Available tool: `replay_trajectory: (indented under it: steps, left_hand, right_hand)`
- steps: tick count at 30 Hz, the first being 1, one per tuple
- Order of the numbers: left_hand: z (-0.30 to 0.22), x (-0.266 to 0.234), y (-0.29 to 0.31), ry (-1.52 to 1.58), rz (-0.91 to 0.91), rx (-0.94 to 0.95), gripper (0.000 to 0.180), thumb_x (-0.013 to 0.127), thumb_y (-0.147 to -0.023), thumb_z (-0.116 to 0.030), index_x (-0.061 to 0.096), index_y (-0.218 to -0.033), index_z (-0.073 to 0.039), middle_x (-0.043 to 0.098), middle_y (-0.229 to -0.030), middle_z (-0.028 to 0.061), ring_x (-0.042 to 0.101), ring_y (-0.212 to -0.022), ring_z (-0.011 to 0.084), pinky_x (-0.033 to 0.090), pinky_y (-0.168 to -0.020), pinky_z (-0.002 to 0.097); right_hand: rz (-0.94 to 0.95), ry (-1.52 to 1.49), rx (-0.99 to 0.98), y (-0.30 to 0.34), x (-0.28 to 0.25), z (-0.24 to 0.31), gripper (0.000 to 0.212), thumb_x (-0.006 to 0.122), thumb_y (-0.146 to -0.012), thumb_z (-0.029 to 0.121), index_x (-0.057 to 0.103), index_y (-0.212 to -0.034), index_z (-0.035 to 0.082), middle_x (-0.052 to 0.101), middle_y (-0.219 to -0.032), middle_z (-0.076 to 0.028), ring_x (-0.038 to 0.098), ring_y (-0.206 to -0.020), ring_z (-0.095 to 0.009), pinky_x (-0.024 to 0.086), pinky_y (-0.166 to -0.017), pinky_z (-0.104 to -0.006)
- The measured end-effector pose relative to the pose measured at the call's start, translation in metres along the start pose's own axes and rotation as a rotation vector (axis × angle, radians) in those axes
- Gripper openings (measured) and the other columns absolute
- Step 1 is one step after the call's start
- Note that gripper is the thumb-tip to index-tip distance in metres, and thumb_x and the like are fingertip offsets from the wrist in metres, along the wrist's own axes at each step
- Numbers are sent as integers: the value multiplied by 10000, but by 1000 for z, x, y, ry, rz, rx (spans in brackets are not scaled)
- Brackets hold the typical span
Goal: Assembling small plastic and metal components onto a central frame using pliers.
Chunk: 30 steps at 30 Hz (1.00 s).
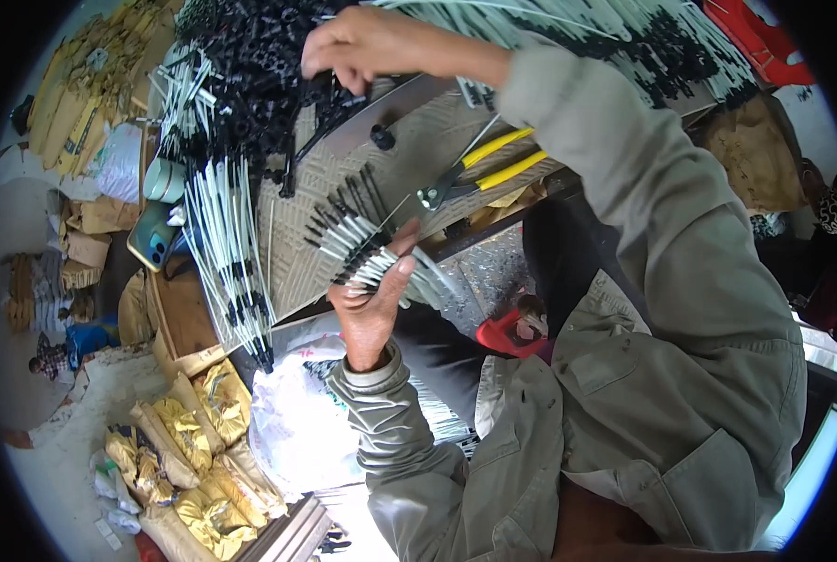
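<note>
My left hand (371,304) is closed around a fanned bundle of thin white rods with black ends (351,239), held upright over the table's near edge. Above the heap of small black plastic parts (250,80), my right hand (367,47) reaches in from the right. Its fingers are bent and apart, and nothing shows between them. Yellow-handled pliers (479,171) lie on the table to the right of the bundle. One small black part (382,137) rests alone between the heap and the pliers.
More white rods with black ends lie at the table's left (226,244) and far right (615,47). A green-cased phone (151,236) is at the left edge. Below it stand a wooden drawer (182,314), a white plastic bag (296,412) and yellow-wrapped packages (207,468).
</note>
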State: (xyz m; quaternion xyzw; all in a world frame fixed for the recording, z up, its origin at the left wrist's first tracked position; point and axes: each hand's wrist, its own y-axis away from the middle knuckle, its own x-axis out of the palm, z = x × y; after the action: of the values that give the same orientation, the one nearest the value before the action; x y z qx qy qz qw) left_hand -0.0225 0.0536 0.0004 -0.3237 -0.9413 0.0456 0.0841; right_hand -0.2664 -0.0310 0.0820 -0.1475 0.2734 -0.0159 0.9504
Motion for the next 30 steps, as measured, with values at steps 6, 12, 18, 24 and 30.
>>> replay_trajectory:
  steps: [6,12,18,24,30]
  left_hand:
    - [0,2,-2,-22,3,-14,239,654,-764,10,603,-993,57,644,-961,149,600,-908,178,460,-816,288]
    - [1,6,-3,-11,-9,-4,285,633,-756,45,569,-1034,57,640,-962,166,607,-919,196,466,-826,293]
    - [2,7,-2,14,-24,-21,270,633,-754,42,587,-1020,57,640,-965,166,606,-918,198,464,-826,295]
    - [0,6,-3,-46,0,2,223,632,-772,14,608,-990,56,642,-968,160,607,-901,191,464,-814,294]
    - [-6,7,0,6,-7,-39,230,648,-779,-14,606,-994,54,634,-999,154,607,-901,180,463,-812,280]
  right_hand:
    - [-39,120,-537,90,23,46,158,582,-831,184,632,-919,63,530,-728,-22,548,-610,-142,437,-546,-260]
    - [-140,286,-579,105,25,43,124,650,-756,139,630,-860,75,499,-761,-14,547,-612,-163,413,-492,-290]
    - [-180,317,-560,101,24,40,95,655,-751,165,637,-813,95,509,-714,7,555,-578,-145,411,-465,-292]
    - [-145,302,-555,97,22,43,86,658,-748,174,644,-801,109,506,-703,9,546,-569,-138,406,-467,-284]
    - [-89,339,-542,96,14,50,90,673,-732,186,660,-779,111,478,-655,14,513,-542,-136,364,-458,-285]
